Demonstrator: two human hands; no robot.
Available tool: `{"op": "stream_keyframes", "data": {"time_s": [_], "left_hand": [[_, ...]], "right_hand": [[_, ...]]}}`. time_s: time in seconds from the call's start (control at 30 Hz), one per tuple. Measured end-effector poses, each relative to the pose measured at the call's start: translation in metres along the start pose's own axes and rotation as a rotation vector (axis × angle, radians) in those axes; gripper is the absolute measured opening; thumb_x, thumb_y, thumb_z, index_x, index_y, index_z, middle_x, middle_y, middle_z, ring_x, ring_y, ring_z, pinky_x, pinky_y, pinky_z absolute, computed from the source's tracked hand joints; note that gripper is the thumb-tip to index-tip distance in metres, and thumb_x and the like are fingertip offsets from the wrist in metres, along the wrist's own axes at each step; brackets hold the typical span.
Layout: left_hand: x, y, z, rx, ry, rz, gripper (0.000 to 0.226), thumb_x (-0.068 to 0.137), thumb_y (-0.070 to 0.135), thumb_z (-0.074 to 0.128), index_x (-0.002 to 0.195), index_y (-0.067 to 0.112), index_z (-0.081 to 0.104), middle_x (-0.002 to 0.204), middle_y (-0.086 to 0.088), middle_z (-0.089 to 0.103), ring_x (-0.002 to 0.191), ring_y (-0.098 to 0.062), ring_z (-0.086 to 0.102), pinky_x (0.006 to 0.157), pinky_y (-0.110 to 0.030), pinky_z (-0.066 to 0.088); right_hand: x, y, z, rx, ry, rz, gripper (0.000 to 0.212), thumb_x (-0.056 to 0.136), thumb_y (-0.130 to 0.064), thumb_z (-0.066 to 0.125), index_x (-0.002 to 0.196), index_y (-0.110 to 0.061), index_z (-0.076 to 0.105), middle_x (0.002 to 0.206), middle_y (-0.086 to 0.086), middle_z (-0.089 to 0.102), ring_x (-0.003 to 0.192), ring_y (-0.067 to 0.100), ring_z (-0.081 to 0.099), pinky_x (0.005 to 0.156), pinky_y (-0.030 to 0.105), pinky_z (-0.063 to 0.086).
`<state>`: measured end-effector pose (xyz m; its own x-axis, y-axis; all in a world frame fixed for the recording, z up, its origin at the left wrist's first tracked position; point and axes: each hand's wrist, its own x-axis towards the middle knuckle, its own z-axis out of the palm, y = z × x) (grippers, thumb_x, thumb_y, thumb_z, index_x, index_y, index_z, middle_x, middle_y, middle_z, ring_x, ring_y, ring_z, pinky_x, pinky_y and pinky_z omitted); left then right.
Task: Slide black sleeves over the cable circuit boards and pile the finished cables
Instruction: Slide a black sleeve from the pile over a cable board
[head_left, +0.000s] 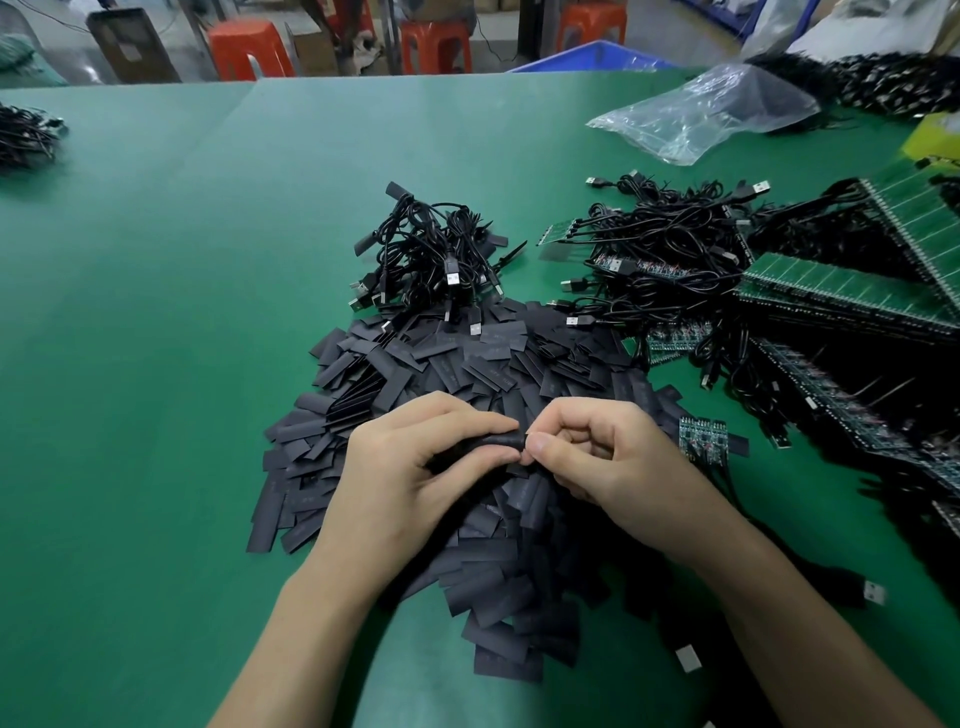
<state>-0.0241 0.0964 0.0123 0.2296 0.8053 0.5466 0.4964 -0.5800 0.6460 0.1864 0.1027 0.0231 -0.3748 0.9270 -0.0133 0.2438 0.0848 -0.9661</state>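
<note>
While left hand (410, 467) grips sleeve (485, 443), mat (156, 312) stretches leftward.

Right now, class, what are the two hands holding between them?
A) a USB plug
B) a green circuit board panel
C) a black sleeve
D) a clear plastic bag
C: the left hand grips a black sleeve and the right hand pinches at its end, above the heap of loose sleeves; the clear plastic bag lies untouched at the table's far right.
</note>
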Motion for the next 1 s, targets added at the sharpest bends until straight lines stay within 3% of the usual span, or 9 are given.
{"op": "stream_keyframes", "data": {"time_s": [0.2, 0.33, 0.47, 0.57, 0.83, 1.0], "left_hand": [[0.001, 0.001, 0.0, 0.024, 0.085, -0.015, 0.026, 0.084, 0.027, 0.085, 0.107, 0.016, 0.08, 0.095, 0.007, 0.071, 0.088, -0.007, 0.068, 0.08, -0.015, 0.049], [0.001, 0.001, 0.001, 0.005, 0.201, -0.087, 0.034, 0.08, 0.027, 0.087, 0.111, 0.017, 0.077, 0.09, 0.007, 0.071, 0.085, -0.01, 0.069, 0.083, -0.018, 0.05], [0.0, 0.004, 0.005, -0.032, 0.293, -0.143, 0.028, 0.079, 0.027, 0.087, 0.104, 0.017, 0.078, 0.089, 0.008, 0.073, 0.083, -0.011, 0.071, 0.081, -0.021, 0.053], [-0.001, 0.005, 0.009, -0.017, 0.315, -0.13, 0.022, 0.08, 0.023, 0.086, 0.099, 0.014, 0.079, 0.089, 0.007, 0.074, 0.084, -0.007, 0.071, 0.079, -0.014, 0.05], [-0.002, 0.003, 0.013, 0.035, 0.287, -0.104, 0.027, 0.079, 0.02, 0.088, 0.102, 0.009, 0.078, 0.088, 0.005, 0.072, 0.083, -0.005, 0.068, 0.081, -0.014, 0.049], [-0.001, 0.003, 0.014, 0.054, 0.248, -0.102, 0.04, 0.077, 0.034, 0.09, 0.107, 0.012, 0.076, 0.09, 0.008, 0.068, 0.083, -0.008, 0.068, 0.078, -0.022, 0.054]], "right_hand": [[0.0, -0.002, 0.001, 0.048, 0.033, 0.005, 0.019, 0.093, -0.032, 0.061, 0.083, -0.021, 0.072, 0.062, 0.0, 0.045, 0.06, 0.021, 0.036, 0.055, 0.037, 0.029], [0.0, -0.001, -0.001, 0.104, 0.074, 0.009, 0.021, 0.102, -0.018, 0.061, 0.085, -0.017, 0.073, 0.059, 0.001, 0.043, 0.057, 0.018, 0.037, 0.053, 0.028, 0.03], [0.0, -0.001, 0.0, 0.16, 0.085, 0.02, 0.022, 0.103, -0.014, 0.058, 0.086, -0.011, 0.072, 0.058, 0.001, 0.042, 0.057, 0.02, 0.035, 0.053, 0.03, 0.028], [0.001, 0.0, 0.002, 0.187, 0.094, 0.02, 0.021, 0.103, -0.012, 0.058, 0.088, -0.007, 0.071, 0.056, -0.002, 0.042, 0.056, 0.019, 0.035, 0.052, 0.027, 0.03], [0.002, 0.003, 0.005, 0.176, 0.077, 0.034, 0.021, 0.102, -0.023, 0.06, 0.086, -0.018, 0.073, 0.056, -0.005, 0.043, 0.054, 0.014, 0.034, 0.051, 0.027, 0.027], [0.002, 0.003, 0.006, 0.151, 0.065, 0.028, 0.02, 0.095, -0.033, 0.059, 0.086, -0.02, 0.072, 0.058, -0.008, 0.042, 0.054, 0.01, 0.034, 0.051, 0.021, 0.03]]}}
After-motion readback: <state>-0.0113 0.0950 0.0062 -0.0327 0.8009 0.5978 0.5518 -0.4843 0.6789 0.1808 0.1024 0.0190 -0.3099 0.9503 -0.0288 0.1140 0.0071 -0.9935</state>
